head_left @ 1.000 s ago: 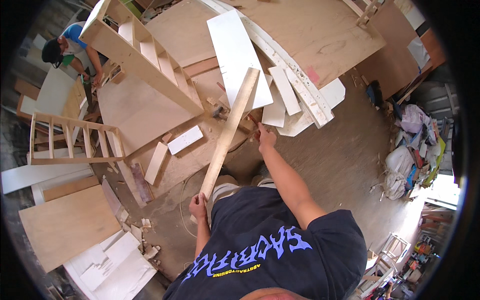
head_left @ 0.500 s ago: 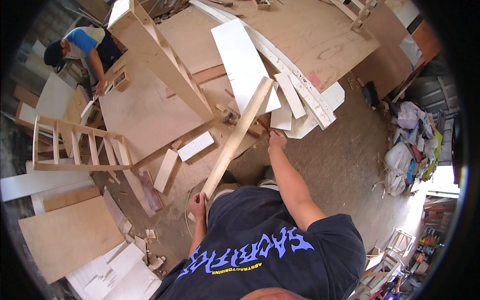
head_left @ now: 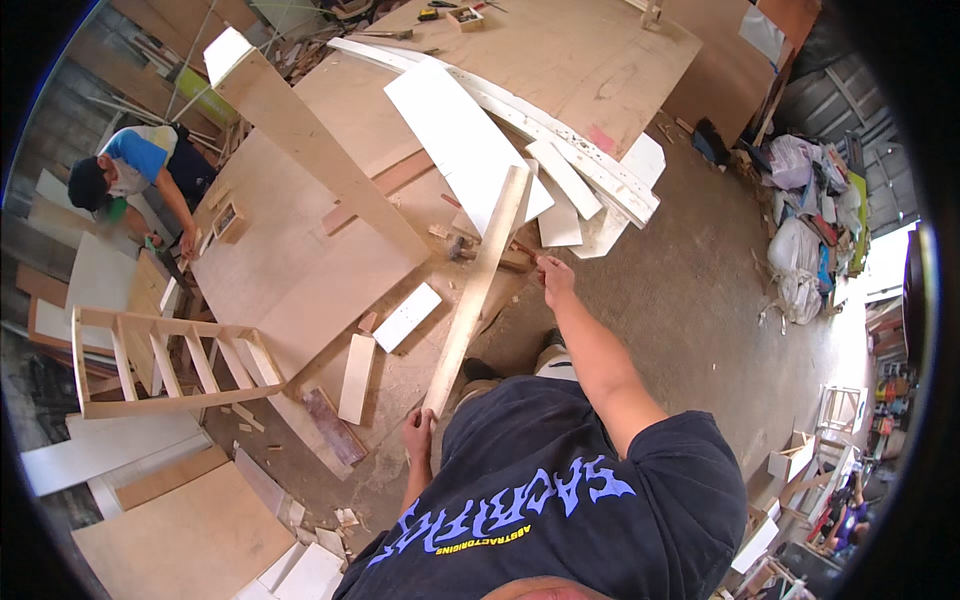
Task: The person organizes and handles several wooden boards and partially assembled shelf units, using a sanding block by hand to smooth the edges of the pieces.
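Observation:
My left hand (head_left: 418,436) grips the near end of a long, narrow wooden board (head_left: 468,310). The board slants away from me, its far end over a wide white panel (head_left: 450,135). To the right of the board, my right hand (head_left: 555,280) is closed on a thin reddish-brown stick (head_left: 523,249), pencil-like but too small to name surely. A dark-headed tool (head_left: 462,248) lies just left of the board. Closer to me on the left are a white block with small holes (head_left: 408,317) and a pale wood offcut (head_left: 356,378).
A tall wooden frame (head_left: 320,150) stands on the plywood sheet (head_left: 300,240). A slatted frame (head_left: 175,362) is at left. Across the work area, another person (head_left: 150,170) bends over the sheet's far-left edge. Long white strips (head_left: 560,130) lie ahead; bagged items (head_left: 800,260) are piled at right.
My view has turned, shifting most of the scene within the picture. The board now slopes more steeply away from me. Both hands keep their holds.

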Available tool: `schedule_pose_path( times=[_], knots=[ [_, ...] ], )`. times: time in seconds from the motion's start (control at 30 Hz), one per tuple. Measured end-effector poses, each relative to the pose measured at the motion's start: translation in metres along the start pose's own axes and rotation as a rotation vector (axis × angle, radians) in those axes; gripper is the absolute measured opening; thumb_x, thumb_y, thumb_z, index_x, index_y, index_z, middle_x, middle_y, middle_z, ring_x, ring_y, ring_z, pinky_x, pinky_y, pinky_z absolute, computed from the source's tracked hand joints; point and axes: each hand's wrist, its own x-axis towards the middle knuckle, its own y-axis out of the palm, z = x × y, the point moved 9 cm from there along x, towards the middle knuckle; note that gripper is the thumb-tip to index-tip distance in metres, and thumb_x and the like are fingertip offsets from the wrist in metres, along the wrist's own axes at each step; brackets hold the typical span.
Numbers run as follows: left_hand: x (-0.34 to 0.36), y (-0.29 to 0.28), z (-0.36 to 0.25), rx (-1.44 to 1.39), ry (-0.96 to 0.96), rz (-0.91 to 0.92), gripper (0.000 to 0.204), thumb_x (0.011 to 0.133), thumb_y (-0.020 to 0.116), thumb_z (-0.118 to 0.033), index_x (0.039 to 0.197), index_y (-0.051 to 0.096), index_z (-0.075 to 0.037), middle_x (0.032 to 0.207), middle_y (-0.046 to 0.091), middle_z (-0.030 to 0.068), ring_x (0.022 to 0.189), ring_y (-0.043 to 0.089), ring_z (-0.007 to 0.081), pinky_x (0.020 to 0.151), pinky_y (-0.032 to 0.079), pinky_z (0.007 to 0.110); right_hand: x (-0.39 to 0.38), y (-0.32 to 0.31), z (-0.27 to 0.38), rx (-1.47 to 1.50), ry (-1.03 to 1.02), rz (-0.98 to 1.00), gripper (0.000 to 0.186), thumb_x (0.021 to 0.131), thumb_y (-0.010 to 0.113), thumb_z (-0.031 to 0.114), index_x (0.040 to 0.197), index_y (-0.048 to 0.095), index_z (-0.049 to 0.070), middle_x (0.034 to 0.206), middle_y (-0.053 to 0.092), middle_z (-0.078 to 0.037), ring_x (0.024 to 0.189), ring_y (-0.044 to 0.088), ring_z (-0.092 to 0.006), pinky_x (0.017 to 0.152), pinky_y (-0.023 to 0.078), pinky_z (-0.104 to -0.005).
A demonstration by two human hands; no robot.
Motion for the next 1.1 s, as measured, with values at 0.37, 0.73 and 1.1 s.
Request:
schedule_pose_path(
  times=[0.37, 0.73, 1.1],
  knots=[
    [-0.012, -0.005, 0.021, 0.109, -0.033, -0.003, 0.033, 0.091, 0.073, -0.031, 0.100, 0.075, 0.001, 0.082, 0.072, 0.0052, 0.074, 0.063, 0.0126, 0.070, 0.049, 0.029, -0.072, -0.034, -0.027, 0.306, 0.163, 0.079, 0.018, 0.092, 0.069, 0.009, 0.109, 0.068, 0.003, 0.082, 0.066, -0.004, 0.076, 0.064, -0.0143, 0.068, 0.054, -0.0278],
    [-0.083, 0.030, 0.032, 0.511, -0.039, -0.395, 0.060, 0.100, 0.047, -0.045, 0.075, 0.064, 0.007, 0.068, 0.062, 0.0254, 0.065, 0.060, 0.0387, 0.063, 0.041, 0.053, -0.097, -0.098, -0.009, -0.107, 0.432, 0.532, 0.018, 0.090, 0.061, 0.010, 0.102, 0.071, 0.000, 0.071, 0.061, -0.003, 0.065, 0.059, -0.0153, 0.061, 0.047, -0.0301],
    [-0.155, 0.194, -0.021, 0.379, 0.052, -0.316, 0.055, 0.100, 0.046, -0.039, 0.071, 0.059, 0.007, 0.059, 0.055, 0.0226, 0.054, 0.051, 0.0350, 0.061, 0.039, 0.051, -0.102, -0.250, 0.172, -0.979, -0.394, 0.434, 0.025, 0.089, 0.049, 0.018, 0.073, 0.062, 0.004, 0.067, 0.061, -0.009, 0.061, 0.062, -0.0198, 0.059, 0.047, -0.0358]
  ],
)
